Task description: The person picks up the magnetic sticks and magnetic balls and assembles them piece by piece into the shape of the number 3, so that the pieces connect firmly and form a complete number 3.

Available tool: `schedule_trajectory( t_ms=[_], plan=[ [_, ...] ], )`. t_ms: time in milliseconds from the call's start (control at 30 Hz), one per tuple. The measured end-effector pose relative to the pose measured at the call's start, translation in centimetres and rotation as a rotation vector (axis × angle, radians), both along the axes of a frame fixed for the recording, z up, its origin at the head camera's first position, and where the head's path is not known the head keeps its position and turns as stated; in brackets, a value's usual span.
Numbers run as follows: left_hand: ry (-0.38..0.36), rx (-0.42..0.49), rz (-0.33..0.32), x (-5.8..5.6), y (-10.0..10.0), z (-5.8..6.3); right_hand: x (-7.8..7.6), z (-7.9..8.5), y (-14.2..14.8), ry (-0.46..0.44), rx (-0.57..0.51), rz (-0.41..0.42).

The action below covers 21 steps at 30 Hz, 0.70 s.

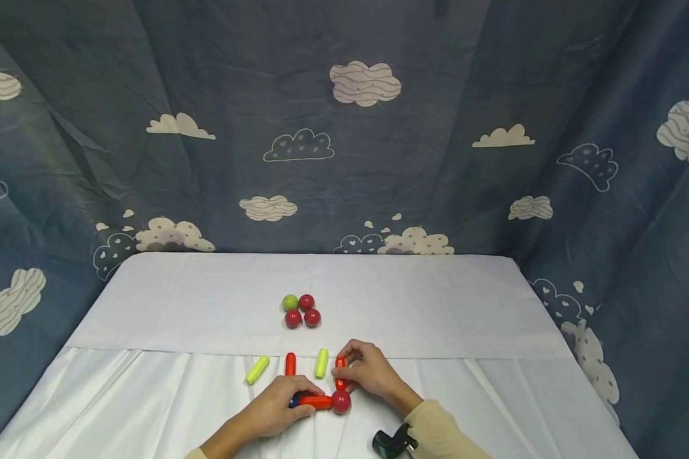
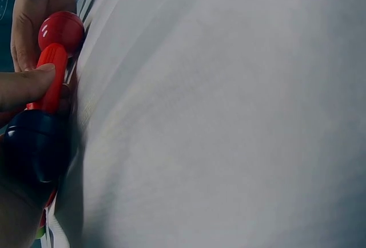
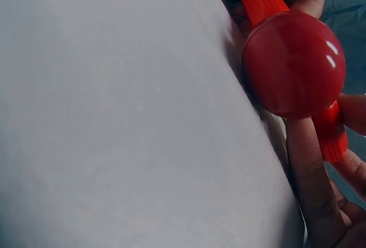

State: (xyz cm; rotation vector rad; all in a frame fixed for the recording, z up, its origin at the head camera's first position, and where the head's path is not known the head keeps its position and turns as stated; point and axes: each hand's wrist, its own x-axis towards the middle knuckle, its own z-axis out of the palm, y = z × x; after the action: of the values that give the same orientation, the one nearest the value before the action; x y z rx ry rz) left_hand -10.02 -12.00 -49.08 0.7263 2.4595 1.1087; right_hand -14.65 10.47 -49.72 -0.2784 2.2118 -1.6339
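My left hand (image 1: 277, 406) grips a red rod (image 1: 316, 402) lying crosswise, its thumb on the near side. That rod runs from a dark blue ball (image 2: 39, 145) to a red ball (image 1: 340, 402). A second red rod (image 1: 340, 376) points away from the same red ball (image 3: 294, 65), pinched between the thumb and fingers of my right hand (image 1: 372, 370). One right finger lies close under the ball in the right wrist view. Just beyond the left hand a third red rod (image 1: 289, 364) points away; its near end is hidden by that hand.
Two yellow-green rods (image 1: 257, 370) lie beyond the hands, one on each side of the third red rod. Farther back sit a green ball (image 1: 289, 303) and several red balls (image 1: 312, 318) in a cluster. A white cloth (image 1: 465, 312) covers the table; a dark cloud-patterned curtain (image 1: 413, 166) hangs behind.
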Motion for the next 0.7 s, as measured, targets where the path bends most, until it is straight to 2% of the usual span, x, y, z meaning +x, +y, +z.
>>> schedule_trajectory(
  t_ms=[433, 700],
  plan=[
    [-0.016, -0.018, 0.011, -0.1, -0.2, 0.0, -0.1, 0.0, -0.2, -0.030, -0.014, -0.001],
    [-0.009, -0.015, 0.013, 0.0, -0.1, -0.1, -1.3, 0.1, 0.6, -0.115, -0.065, 0.030]
  ],
)
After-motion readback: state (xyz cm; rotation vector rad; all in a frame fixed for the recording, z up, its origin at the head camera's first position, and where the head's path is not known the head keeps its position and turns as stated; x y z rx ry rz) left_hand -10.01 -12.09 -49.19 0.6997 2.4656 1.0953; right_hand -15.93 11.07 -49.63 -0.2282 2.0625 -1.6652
